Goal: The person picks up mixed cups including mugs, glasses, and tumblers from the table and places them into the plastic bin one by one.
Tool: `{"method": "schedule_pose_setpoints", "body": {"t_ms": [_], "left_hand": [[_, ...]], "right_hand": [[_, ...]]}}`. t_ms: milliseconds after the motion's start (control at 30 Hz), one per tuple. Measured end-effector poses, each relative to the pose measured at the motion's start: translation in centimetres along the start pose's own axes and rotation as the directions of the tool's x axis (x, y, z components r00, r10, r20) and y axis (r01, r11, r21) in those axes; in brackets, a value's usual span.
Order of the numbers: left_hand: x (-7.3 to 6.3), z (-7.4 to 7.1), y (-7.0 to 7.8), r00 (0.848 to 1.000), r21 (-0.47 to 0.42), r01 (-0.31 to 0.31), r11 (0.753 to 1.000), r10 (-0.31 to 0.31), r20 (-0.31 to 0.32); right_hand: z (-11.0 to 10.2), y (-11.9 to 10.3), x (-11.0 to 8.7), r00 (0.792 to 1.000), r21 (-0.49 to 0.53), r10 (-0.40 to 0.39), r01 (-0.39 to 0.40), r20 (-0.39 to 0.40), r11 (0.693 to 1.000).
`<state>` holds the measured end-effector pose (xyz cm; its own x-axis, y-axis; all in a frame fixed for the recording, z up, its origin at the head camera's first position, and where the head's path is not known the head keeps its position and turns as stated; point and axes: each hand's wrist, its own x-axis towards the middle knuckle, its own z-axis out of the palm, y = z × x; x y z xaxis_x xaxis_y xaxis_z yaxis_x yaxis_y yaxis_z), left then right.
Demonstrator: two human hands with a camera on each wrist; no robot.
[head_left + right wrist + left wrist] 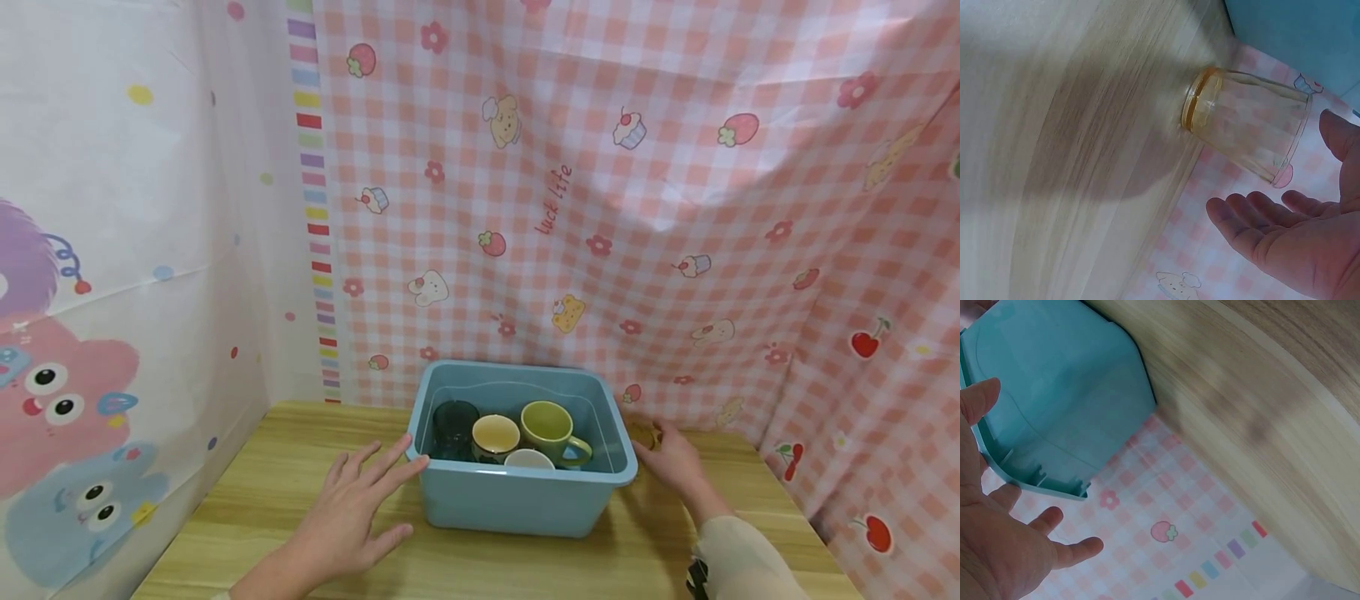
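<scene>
A blue plastic bin (517, 500) stands on the wooden table with several cups inside. In it are a dark glass cup (455, 425), a cream-coloured cup (496, 435), a green mug (547, 423) and a white cup (529, 459). My left hand (345, 508), fingers spread, touches the bin's near left rim corner. Right of the bin, my right hand (675, 462) is beside an amber drinking glass (1250, 122) that stands upright on the table. In the right wrist view the fingers and thumb are apart from the glass, loosely bent around its rim side.
The wooden table (300, 467) reaches up to a pink checked cloth (540, 183) behind the bin. A white cartoon-print cloth (150, 250) hangs at the left, and the checked cloth continues along the right side.
</scene>
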<state>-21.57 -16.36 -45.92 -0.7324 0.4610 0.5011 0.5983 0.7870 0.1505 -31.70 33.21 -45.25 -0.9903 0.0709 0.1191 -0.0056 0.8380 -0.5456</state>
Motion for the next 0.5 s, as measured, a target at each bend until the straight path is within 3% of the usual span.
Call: {"method": "schedule_pose_setpoints", "body": {"t_ms": [500], "left_hand": [[-0.06, -0.07, -0.04, 1.000, 0.010, -0.013, 1.000, 0.014, -0.013]], "right_hand": [[1.00, -1.06, 0.86, 0.999, -0.044, -0.036, 0.035, -0.026, 0.998]]}}
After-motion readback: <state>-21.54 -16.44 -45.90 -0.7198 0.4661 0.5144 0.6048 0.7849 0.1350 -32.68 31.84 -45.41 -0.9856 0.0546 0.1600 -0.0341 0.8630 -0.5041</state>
